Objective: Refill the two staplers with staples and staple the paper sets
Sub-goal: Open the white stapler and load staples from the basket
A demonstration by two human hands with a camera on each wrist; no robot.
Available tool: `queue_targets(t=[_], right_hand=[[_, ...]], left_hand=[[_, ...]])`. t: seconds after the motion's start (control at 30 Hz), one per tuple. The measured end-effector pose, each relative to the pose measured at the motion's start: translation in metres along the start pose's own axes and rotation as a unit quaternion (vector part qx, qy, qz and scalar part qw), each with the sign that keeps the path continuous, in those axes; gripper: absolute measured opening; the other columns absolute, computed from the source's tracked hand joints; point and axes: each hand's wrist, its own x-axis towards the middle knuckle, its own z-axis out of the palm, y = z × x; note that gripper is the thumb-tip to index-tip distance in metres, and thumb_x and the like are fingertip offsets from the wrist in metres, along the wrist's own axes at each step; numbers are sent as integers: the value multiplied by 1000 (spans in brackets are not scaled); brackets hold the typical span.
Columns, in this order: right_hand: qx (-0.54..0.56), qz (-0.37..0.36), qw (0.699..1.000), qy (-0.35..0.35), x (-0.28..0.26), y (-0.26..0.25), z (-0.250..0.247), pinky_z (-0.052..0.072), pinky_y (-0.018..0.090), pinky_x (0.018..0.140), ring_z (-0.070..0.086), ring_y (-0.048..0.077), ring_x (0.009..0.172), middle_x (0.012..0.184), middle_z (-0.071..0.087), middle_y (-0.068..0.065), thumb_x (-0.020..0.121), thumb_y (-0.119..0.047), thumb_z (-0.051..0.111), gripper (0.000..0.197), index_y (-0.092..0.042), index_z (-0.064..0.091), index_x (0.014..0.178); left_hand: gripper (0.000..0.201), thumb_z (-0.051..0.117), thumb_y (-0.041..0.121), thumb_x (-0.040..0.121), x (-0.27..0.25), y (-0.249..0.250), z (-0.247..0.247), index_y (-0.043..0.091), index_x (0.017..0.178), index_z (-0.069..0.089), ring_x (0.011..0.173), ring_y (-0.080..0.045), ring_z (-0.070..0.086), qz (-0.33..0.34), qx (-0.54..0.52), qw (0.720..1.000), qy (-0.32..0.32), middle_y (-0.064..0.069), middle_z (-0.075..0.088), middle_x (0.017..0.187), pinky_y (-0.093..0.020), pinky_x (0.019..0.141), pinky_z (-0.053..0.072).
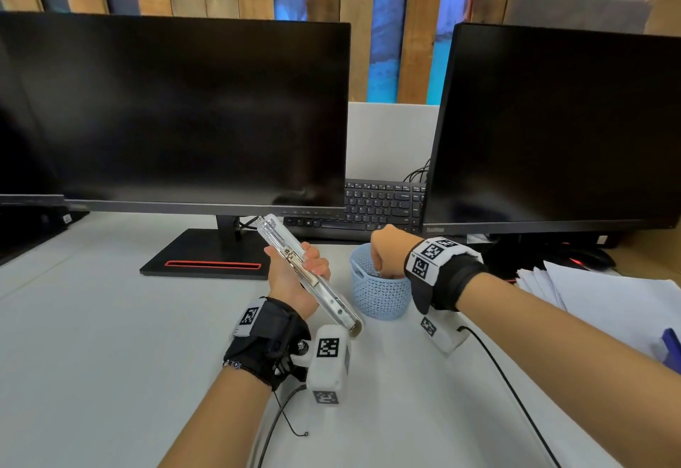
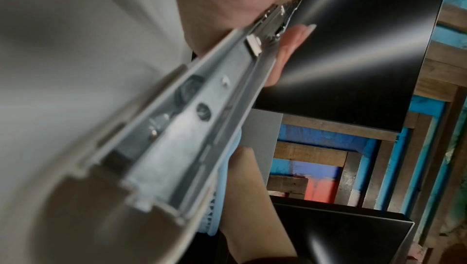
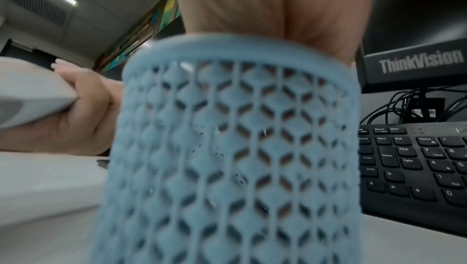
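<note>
My left hand grips a white stapler swung fully open, its metal staple channel facing up, held tilted above the desk. My fingers curl round its far side. The stapler's white body also shows at the left of the right wrist view. A light blue mesh basket stands just right of the stapler. My right hand reaches down into it from above, and its fingers are hidden behind the basket wall. Paper sets lie fanned at the right.
Two dark monitors stand across the back, with a black keyboard between them. A monitor base sits behind my left hand. A blue object shows at the right edge. Cables trail over the white desk.
</note>
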Motion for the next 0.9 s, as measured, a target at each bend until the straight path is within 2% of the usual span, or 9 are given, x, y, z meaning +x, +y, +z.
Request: queue_targets(t=[0.1,0.2,0.3,0.37,0.47,0.57,0.63,0.77,0.9], right_hand=[[-22,-13,1000,5,1,-1,3,54,36,75,54,29,75,112,61,18,88,-2,57,16,-1,67,100],[-16,-24,999,20,-1,-1,3,56,40,81,56,30,78,110,59,16,86,0,55,14,-5,67,90],[31,-11,998,62,1,7,0,59,40,79,65,31,75,93,61,10,84,0,56,17,-12,60,72],[108,-1,991,83,4,17,-3,61,36,73,72,21,65,75,71,5,80,1,61,20,-12,64,65],[243,-3,962,127,1,26,-10,61,30,67,72,13,57,60,72,4,76,-3,74,10,-12,69,75],[369,-22,915,164,-8,29,-13,56,18,57,71,18,63,70,74,13,77,-4,77,10,-5,73,86],[371,-46,912,168,-11,30,-15,55,15,57,70,14,68,78,75,11,80,-8,76,9,-8,76,88],[422,-55,886,181,-12,34,-13,58,18,63,70,10,71,83,76,9,81,-8,75,11,-11,77,91],[444,-57,882,148,-15,37,-10,61,27,67,73,21,75,82,74,12,80,-3,75,15,-6,74,95]], left_hand=[[60,17,66,95,-1,-1,0,17,70,42,28,-7,41,-6,5,1000,-3,4,46,40,-11,33,36],[60,20,64,96,-2,-1,0,15,70,43,28,-9,39,-14,-8,1000,-4,3,45,41,-12,33,36],[59,21,63,96,-2,-2,2,15,69,43,28,-8,39,-14,8,1000,2,3,45,42,-12,33,35],[59,23,64,96,-4,-2,3,15,69,43,28,-9,39,-22,-3,1000,-7,2,46,42,-12,33,36],[60,18,67,94,-3,-3,2,17,69,41,29,-7,41,-18,26,999,-5,4,47,42,-11,34,37],[63,23,70,92,-4,-8,5,14,71,43,29,-7,40,-22,23,999,-2,3,46,43,-12,33,36],[64,28,72,89,-5,-10,8,12,72,45,29,-8,39,-23,13,1000,-6,1,46,45,-12,33,36],[64,29,72,88,-8,-13,9,11,76,46,30,-8,40,-26,24,999,-16,1,47,47,-13,33,36],[64,26,71,89,-10,-14,12,12,77,46,30,-7,38,-33,29,999,-9,1,46,47,-13,32,35]])
